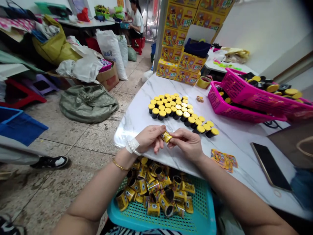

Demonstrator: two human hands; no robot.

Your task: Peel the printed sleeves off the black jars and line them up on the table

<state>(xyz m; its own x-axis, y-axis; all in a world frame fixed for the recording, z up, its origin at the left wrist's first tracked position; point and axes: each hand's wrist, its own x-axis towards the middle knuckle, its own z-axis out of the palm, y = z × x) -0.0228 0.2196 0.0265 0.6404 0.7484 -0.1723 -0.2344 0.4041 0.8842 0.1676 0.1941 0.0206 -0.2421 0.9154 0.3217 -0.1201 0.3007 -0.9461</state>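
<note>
Between my two hands, over the front edge of the table, is a small tub in a yellow printed label (166, 136). My left hand (152, 138) pinches one end of it with thumb and fingers. The other end sits in the fingertips of my right hand (187, 143). Just beyond stand several black tubs with yellow lids (171, 106), grouped upright on the white table (139, 114). Below my hands, a turquoise basket (132, 217) holds many yellow-labelled tubs (154, 186) lying in all directions. Flat printed labels (223, 160) lie right of my right hand.
Right of the tubs, pink baskets (246, 94) hold more black and yellow tubs. A phone (270, 166) lies on the right. Yellow printed boxes (178, 42) are stacked at the table's far end. Sacks (111, 52) stand on the floor; another person (137, 21) sits at the back.
</note>
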